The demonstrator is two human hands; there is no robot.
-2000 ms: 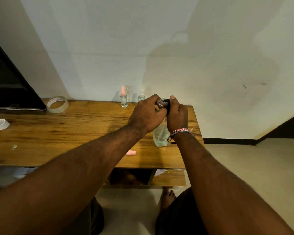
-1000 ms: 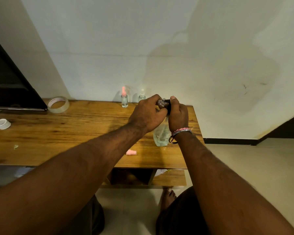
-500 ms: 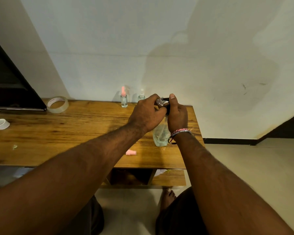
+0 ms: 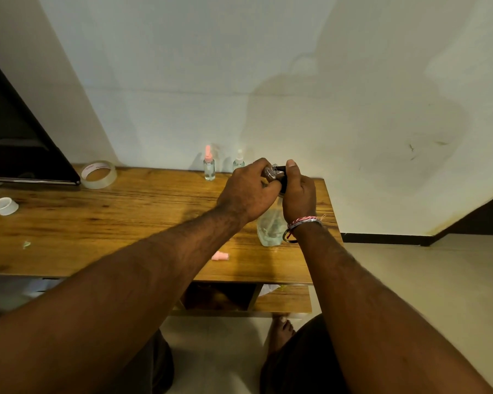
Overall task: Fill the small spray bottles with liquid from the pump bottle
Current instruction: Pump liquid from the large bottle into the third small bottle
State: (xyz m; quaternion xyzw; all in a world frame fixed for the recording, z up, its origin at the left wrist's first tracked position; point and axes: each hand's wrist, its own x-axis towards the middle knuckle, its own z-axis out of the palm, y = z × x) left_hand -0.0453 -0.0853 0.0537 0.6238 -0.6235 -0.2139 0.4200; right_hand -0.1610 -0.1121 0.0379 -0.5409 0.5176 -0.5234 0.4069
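A clear pump bottle [image 4: 271, 228] with a black pump head stands on the wooden table [image 4: 97, 223] near its right end. My right hand [image 4: 298, 194] grips the black pump head, thumb on top. My left hand [image 4: 248, 191] holds a small clear spray bottle [image 4: 271, 171], its open neck at the pump's nozzle. Two more small spray bottles stand at the back by the wall: one with a pink top [image 4: 209, 164], one with a clear top [image 4: 238, 160]. A loose pink spray cap [image 4: 220, 256] lies on the table near the front edge.
A roll of clear tape [image 4: 98, 174] and a small white ring [image 4: 5, 206] lie at the table's left. A dark screen [image 4: 17, 143] leans at the far left. Below the table is a shelf [image 4: 282, 298]; my bare foot [image 4: 281, 331] is on the floor.
Almost nothing differs. My right thumb rose slightly on the pump head and came down again; both hands stay at the pump bottle's top.
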